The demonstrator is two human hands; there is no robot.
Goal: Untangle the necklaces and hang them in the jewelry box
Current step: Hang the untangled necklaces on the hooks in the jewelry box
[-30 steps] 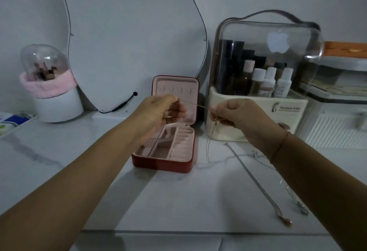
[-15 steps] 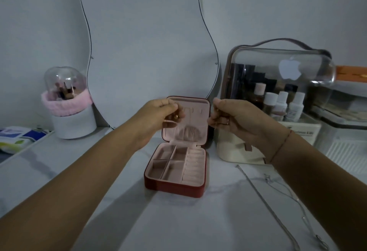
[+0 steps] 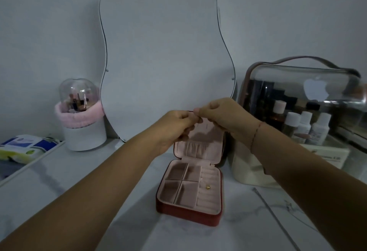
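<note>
The fingers [image 3: 195, 119] of the left hand [image 3: 174, 126] and of the right hand [image 3: 220, 115] are curled and meet tip to tip. They close in a two-handed pinch just in front of the top edge of the upright lid [image 3: 215, 141] of the jewelry box [image 3: 188, 214]. The chain is too fine to resolve at the pinch, so the hold on the necklace [image 3: 208, 187] is inferred from its small gold pendant, which shows below the hands over the ring rolls of the open base. Step in hand: seat the chain on a hook in the upper part of the lid. Keep the chain taut between the two pinches. Bring the span level with the hooks. Engage it on one hook before either hand lets go. Then release one hand at a time so the pendant drops straight toward the gathered pocket of the lid. Do not let slack fall into the base compartments, where it can knot. The box stands open on the tabletop [image 3: 89, 187], in front of the mirror [image 3: 158, 52] and beside the clear cosmetics case [image 3: 297, 96]. Further chains [image 3: 266, 205] lie on the tabletop to the right of the box, apart from it, not yet hung.
</note>
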